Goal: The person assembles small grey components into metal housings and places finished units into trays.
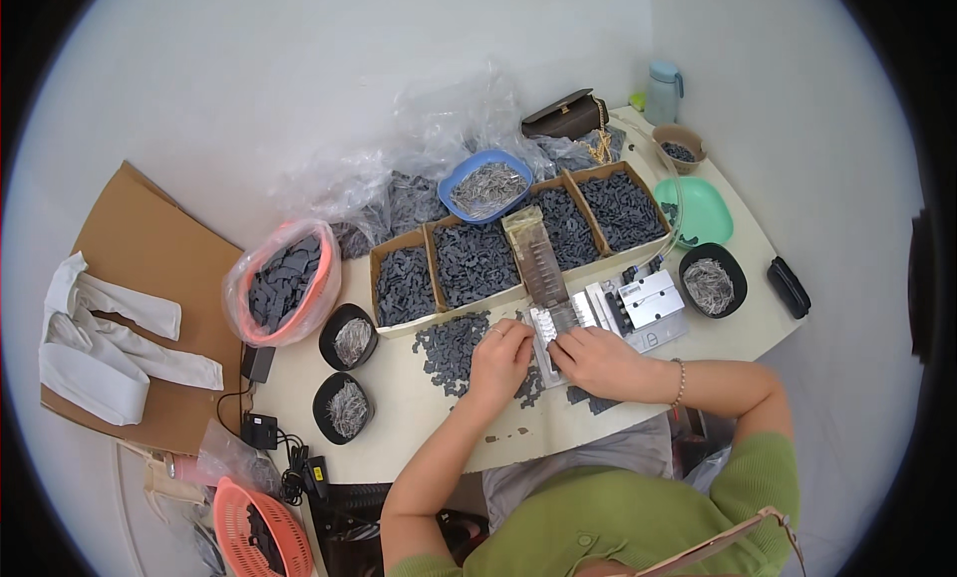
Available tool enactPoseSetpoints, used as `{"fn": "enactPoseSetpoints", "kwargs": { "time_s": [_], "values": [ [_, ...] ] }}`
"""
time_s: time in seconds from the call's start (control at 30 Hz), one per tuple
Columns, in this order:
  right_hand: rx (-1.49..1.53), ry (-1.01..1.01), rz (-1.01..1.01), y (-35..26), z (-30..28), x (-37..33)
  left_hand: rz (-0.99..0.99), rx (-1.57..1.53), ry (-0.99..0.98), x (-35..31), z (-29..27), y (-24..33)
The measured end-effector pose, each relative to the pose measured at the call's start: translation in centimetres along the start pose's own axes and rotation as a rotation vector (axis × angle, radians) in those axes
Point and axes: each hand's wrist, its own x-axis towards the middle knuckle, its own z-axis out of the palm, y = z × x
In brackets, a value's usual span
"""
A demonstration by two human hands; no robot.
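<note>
My left hand [500, 360] is closed in a pinch beside the left end of a metal fixture [543, 326]; whatever its fingertips hold is too small to name. With fingers bent and pressed together, my right hand [600, 365] touches the fixture's near side and hides what lies beneath. White toothed rows show along the fixture, and a silver pneumatic block [651, 300] sits at its right end. Behind it leans a clear ribbed plastic piece [538, 258]. Loose dark grey plastic parts [451, 353] lie left of my left hand, and more [590, 400] lie below my right hand.
A divided cardboard box [474, 263] of grey parts spans the back. A blue bowl [486, 216] of metal pins rests on it. Black bowls [347, 410] of pins stand left, another [740, 278] right. A green bowl [710, 213] and pink basket [319, 293] flank the box.
</note>
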Motion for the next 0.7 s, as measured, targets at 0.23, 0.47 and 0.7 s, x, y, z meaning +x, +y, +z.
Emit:
{"fn": "enactPoseSetpoints", "kwargs": {
  "time_s": [0.23,0.47,0.7],
  "values": [
    [0.18,0.126,0.051,0.9,1.3,0.6,-0.072,-0.06,0.013,0.0,0.0,-0.2],
    [0.406,0.057,0.013,3.3,1.2,2.2,-0.164,-0.137,0.022,-0.7,-0.2,-0.4],
    [0.138,0.074,-0.025,2.1,0.7,0.6,-0.167,-0.164,0.031,-1.2,-0.2,-0.8]
  ]
}}
